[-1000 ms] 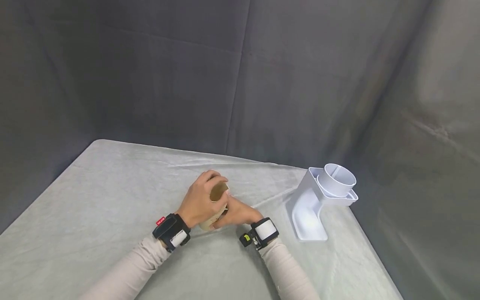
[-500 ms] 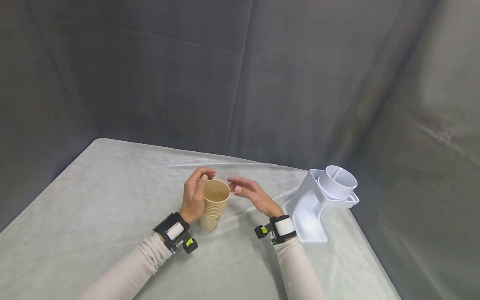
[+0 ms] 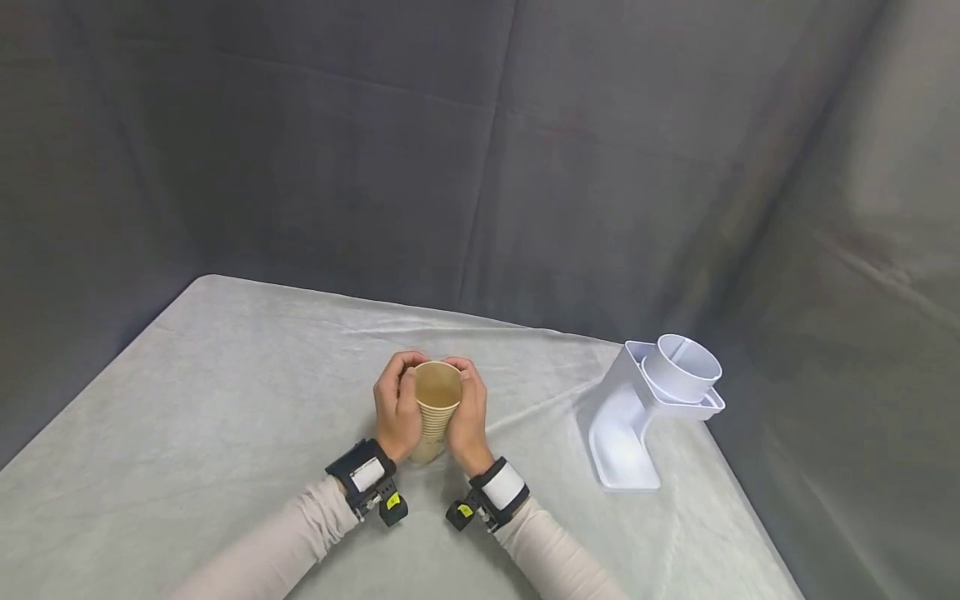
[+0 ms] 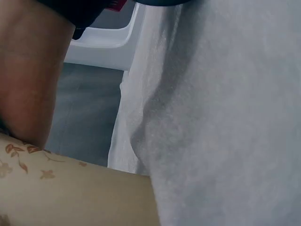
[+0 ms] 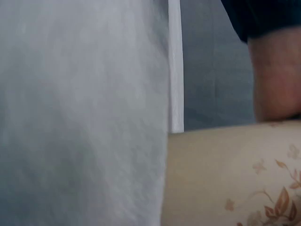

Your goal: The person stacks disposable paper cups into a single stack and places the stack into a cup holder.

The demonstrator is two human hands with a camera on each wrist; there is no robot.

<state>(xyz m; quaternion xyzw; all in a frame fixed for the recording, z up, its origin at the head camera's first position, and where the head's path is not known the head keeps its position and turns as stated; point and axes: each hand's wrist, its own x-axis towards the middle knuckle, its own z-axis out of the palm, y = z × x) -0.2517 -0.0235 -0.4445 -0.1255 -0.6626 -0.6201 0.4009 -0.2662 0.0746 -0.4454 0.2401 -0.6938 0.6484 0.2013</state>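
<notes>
A stack of nested beige paper cups (image 3: 433, 421) stands upright near the middle of the table, its open mouth facing up. My left hand (image 3: 397, 408) grips the stack's left side, and my right hand (image 3: 468, 417) wraps the right side. The thumbs lie just below the top rim on the near side, while the other fingers curve around toward the back. In the left wrist view the paper cup wall (image 4: 84, 193) carries a brown leaf and flower print. The same print shows on the paper cup wall (image 5: 225, 179) in the right wrist view.
To the right stands a white plastic stand (image 3: 626, 437) with a curved front and a round white collar (image 3: 678, 371) on top. Pale cloth (image 3: 247, 400) covers the table. Grey curtains (image 3: 337, 167) rise behind it and on both sides.
My left hand has shifted from over the rim to the stack's left side. My right hand let go, moved off to the right, then came back onto the right side of the paper cups.
</notes>
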